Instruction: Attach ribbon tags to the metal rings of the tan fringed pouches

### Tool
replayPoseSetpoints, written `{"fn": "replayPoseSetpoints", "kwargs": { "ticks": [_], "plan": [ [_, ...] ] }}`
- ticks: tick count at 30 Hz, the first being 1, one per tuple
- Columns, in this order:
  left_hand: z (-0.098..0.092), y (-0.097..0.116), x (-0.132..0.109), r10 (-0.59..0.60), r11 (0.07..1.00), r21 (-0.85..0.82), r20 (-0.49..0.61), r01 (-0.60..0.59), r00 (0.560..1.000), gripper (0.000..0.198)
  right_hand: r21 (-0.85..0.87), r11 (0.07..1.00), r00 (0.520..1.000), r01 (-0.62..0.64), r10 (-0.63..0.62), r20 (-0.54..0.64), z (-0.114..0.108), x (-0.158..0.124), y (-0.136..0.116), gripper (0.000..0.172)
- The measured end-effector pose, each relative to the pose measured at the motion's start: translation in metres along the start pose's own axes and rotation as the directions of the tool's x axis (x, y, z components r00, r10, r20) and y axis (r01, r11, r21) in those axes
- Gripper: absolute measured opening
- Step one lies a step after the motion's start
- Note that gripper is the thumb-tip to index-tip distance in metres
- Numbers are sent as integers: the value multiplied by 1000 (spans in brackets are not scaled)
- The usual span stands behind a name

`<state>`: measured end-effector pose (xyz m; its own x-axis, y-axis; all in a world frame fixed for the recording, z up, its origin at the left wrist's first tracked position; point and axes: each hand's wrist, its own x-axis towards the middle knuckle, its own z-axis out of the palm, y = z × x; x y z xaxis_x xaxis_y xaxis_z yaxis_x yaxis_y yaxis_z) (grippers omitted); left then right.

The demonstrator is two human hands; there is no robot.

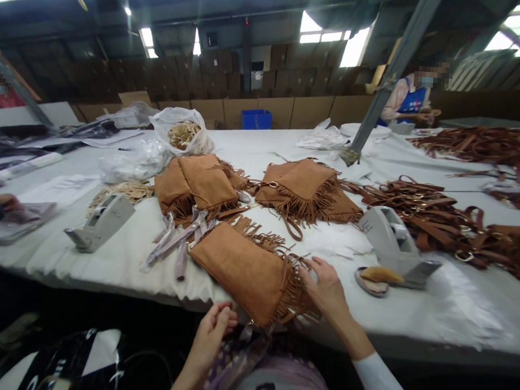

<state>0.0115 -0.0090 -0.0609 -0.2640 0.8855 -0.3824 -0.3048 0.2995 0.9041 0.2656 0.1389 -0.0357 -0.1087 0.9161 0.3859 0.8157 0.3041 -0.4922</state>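
Note:
A tan suede bag (pixel 241 268) with fringe lies tilted at the table's front edge, its near corner hanging slightly over. My right hand (pixel 327 289) is at the bag's right end, fingers bent around strands of the fringe (pixel 295 289). Just below the bag's near edge is my left hand (pixel 216 324), its fingers curled together; what they hold, if anything, is hidden. A small metal zipper end (pixel 253 323) shows at the near corner. Wrapped straps (pixel 180 243) lie beside the bag's left end.
More fringed bags (pixel 198 182) lie behind, with another stack (pixel 305 186) to their right. Grey tape dispensers stand left (pixel 102 222) and right (pixel 390 246). Brown straps (pixel 428 215) are heaped at right. A plastic bag (pixel 182 130) and blue bin (pixel 256 119) sit farther back. A co-worker (pixel 411 101) stands far right.

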Motion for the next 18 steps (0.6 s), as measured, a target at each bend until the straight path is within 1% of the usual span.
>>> {"fn": "replayPoseSetpoints", "kwargs": {
  "ticks": [2, 4, 7, 10, 12, 14, 16, 18],
  "plan": [
    [4, 3, 4, -28, 996, -90, -33, 24, 999, 69, -205, 978, 999, 28, -31, -13, 7, 7, 20, 34],
    [12, 5, 9, -41, 990, -139, -41, 35, 998, 79, -325, 946, 999, 8, -19, -30, 15, 9, 35, 33],
    [26, 7, 18, 28, 997, -64, -52, -31, 998, 82, -403, 914, 998, 34, -52, -33, 24, 10, 49, 36],
    [36, 7, 27, 107, 994, 22, -66, -106, 992, 80, -409, 906, 992, 106, -127, -25, 28, 10, 58, 40],
    [41, 7, 32, 122, 992, 51, -88, -118, 989, 81, -376, 914, 986, 149, -168, -19, 28, 10, 63, 40],
    [44, 10, 36, 110, 993, 50, -81, -107, 991, 83, -331, 930, 984, 161, -178, -21, 29, 12, 69, 41],
    [46, 14, 40, 83, 996, 20, -33, -82, 996, 83, -289, 947, 987, 140, -155, -30, 29, 14, 74, 43],
    [48, 21, 44, 53, 998, -37, 65, -51, 996, 80, -258, 961, 992, 96, -113, -50, 31, 17, 76, 45]
  ]
}}
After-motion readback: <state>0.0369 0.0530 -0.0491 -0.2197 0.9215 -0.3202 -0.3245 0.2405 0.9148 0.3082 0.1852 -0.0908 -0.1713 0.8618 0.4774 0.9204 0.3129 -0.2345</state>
